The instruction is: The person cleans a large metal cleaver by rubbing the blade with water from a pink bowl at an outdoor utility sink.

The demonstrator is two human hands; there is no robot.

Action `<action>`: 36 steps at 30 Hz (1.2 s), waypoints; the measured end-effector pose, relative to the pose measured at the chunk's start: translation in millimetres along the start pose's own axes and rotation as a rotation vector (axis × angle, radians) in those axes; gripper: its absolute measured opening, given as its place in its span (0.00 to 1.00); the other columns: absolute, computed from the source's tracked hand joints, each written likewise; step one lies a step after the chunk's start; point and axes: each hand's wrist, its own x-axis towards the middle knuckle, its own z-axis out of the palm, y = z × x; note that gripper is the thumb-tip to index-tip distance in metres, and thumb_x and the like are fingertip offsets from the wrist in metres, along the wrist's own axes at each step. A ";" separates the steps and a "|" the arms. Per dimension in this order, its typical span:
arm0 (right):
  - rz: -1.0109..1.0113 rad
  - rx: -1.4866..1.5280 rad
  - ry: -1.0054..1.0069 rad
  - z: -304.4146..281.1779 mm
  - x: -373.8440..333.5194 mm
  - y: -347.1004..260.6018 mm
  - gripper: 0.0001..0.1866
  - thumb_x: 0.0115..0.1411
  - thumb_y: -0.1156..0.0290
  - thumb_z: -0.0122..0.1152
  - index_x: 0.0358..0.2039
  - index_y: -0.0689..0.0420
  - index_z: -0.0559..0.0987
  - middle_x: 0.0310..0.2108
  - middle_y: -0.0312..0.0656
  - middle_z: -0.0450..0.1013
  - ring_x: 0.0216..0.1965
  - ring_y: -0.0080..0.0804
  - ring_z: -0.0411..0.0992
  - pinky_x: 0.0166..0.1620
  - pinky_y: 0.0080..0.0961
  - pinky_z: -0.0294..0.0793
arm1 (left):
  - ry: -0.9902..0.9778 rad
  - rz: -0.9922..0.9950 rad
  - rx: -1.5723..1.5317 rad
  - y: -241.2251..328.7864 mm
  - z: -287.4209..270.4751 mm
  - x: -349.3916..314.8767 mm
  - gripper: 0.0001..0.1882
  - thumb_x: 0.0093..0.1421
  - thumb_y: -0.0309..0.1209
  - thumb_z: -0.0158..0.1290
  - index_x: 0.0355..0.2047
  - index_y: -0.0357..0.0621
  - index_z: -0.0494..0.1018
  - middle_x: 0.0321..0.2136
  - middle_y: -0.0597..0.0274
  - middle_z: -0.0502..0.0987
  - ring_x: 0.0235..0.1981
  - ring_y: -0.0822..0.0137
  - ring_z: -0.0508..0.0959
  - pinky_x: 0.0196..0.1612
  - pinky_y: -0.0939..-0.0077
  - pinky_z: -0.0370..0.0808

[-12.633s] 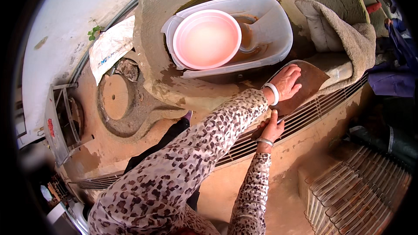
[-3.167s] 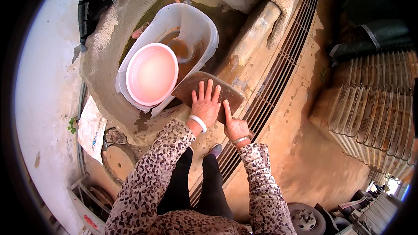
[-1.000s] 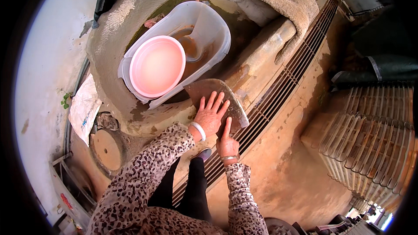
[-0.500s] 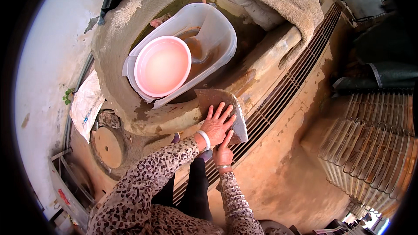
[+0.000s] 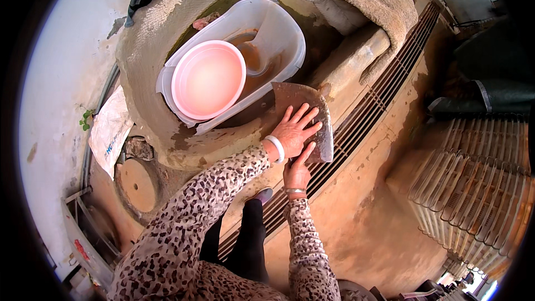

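Note:
A broad, dark cleaver blade with a pale curved edge lies on the near rim of a concrete basin. My left hand presses flat on the blade, fingers spread. Just below it, my right hand is closed at the blade's lower end, its forefinger stretched along the metal; the handle is hidden in the palm. Beyond the blade, a translucent plastic tub sits in the concrete basin. Inside that tub is a pink bowl of cloudy liquid.
A thick beige cloth drapes over the basin's right rim. Along that side runs a slotted drain grate. Stacked wire racks stand at the right. At the left are a white sack and a round disc with a central hole.
Both hands and the blade have slid forward and to the right along the basin rim. My grip looks the same.

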 end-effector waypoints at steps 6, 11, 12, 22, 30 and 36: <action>0.060 -0.052 -0.032 -12.4 20.2 -3.4 0.61 0.51 0.71 0.62 0.69 0.61 0.24 0.20 0.57 0.76 0.21 0.55 0.75 0.23 0.45 0.72 | 0.049 -0.039 0.045 -10.7 -6.0 29.2 0.30 0.60 0.37 0.53 0.63 0.47 0.64 0.68 0.49 0.54 0.70 0.47 0.51 0.68 0.44 0.49; 0.006 -0.053 -0.009 -9.9 3.3 -18.1 0.61 0.52 0.70 0.62 0.68 0.62 0.23 0.18 0.56 0.75 0.19 0.55 0.75 0.22 0.46 0.71 | 0.139 -0.182 0.083 -25.6 -4.3 19.7 0.31 0.60 0.37 0.54 0.64 0.50 0.63 0.69 0.47 0.51 0.70 0.44 0.50 0.67 0.44 0.52; 0.014 -0.056 -0.031 0.1 -15.6 -9.4 0.61 0.52 0.70 0.62 0.68 0.62 0.23 0.17 0.56 0.74 0.19 0.55 0.74 0.22 0.46 0.71 | 0.096 -0.178 0.048 -19.6 2.3 4.6 0.31 0.60 0.38 0.54 0.64 0.50 0.63 0.69 0.46 0.51 0.70 0.44 0.50 0.67 0.44 0.53; -0.095 0.008 0.112 -17.2 18.0 -4.8 0.58 0.53 0.70 0.61 0.70 0.56 0.27 0.19 0.56 0.75 0.20 0.56 0.74 0.23 0.48 0.70 | 0.088 -0.168 0.138 -18.9 -14.4 37.2 0.34 0.62 0.40 0.52 0.66 0.42 0.59 0.69 0.39 0.49 0.69 0.37 0.49 0.68 0.47 0.53; 0.102 0.080 -0.012 16.9 -46.3 -0.9 0.60 0.55 0.68 0.63 0.69 0.62 0.24 0.19 0.57 0.74 0.19 0.55 0.74 0.22 0.45 0.70 | -0.055 -0.084 0.071 0.1 1.5 -12.1 0.36 0.61 0.40 0.54 0.68 0.45 0.57 0.71 0.42 0.44 0.71 0.40 0.43 0.71 0.48 0.45; 0.050 0.028 0.002 15.0 -38.9 -2.4 0.58 0.55 0.69 0.62 0.69 0.62 0.26 0.18 0.55 0.74 0.19 0.55 0.73 0.21 0.45 0.69 | -0.065 -0.094 0.050 -9.1 1.1 -9.0 0.36 0.61 0.41 0.54 0.67 0.45 0.57 0.71 0.41 0.44 0.71 0.39 0.44 0.70 0.46 0.47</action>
